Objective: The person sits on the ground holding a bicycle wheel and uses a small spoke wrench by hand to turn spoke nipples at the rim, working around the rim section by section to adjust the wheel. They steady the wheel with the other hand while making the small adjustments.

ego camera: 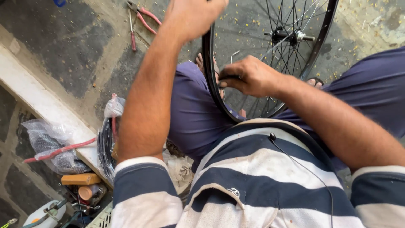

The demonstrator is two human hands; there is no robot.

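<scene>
A black bicycle wheel rim (209,71) with thin spokes and a metal hub (287,34) stands upright between my knees. My left hand (192,14) is closed over the rim's upper left edge at the top of the view. My right hand (249,76) pinches the inner side of the rim lower down, fingers closed on it near the spoke ends. My legs in dark blue trousers flank the wheel, and sandalled feet show behind the rim.
Red-handled pliers (141,19) lie on the concrete floor at the upper left. A white ledge (38,101) runs diagonally. Below it sit plastic-wrapped items (48,143), a bundle of black cables (105,147) and small tins.
</scene>
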